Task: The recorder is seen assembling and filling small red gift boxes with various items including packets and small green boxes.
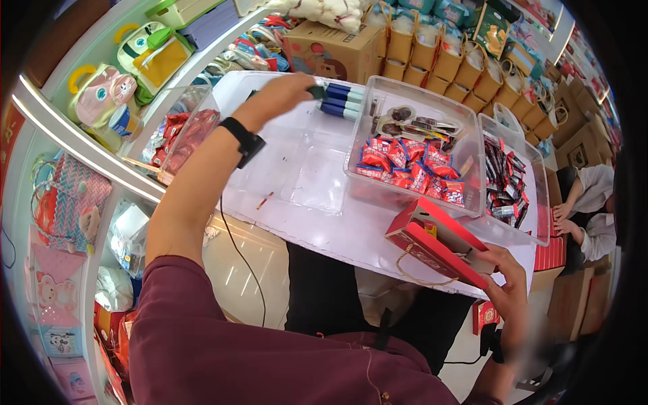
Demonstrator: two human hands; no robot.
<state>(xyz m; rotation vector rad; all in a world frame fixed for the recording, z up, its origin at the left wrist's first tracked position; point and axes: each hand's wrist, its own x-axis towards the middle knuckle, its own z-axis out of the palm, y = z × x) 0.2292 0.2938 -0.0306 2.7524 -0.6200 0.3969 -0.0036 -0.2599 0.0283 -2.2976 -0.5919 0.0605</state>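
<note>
My right hand (503, 283) grips one end of a red cardboard gift box (435, 248), tilted over the table's near edge. The box is open at the top, with a twisted cord handle (405, 263) on its side and a small yellow item (429, 228) inside. At the far side of the table, my left hand (286, 96) pinches a small dark green packet (317, 92); its exact kind is unclear. Just right of those fingers lie several blue-and-white wrapped packs (341, 101). A clear plastic bin (354, 157) beside them holds red snack packets (417, 167) and clear-wrapped dark snacks (405, 119).
Another clear bin (541, 202) contains dark slim packets (506, 182). Red packets (195, 136) fill a container at the left. A transparent tray (314, 172) rests on the white table (293, 223). Shelves stand left; another person's hands (562, 217) are at the right.
</note>
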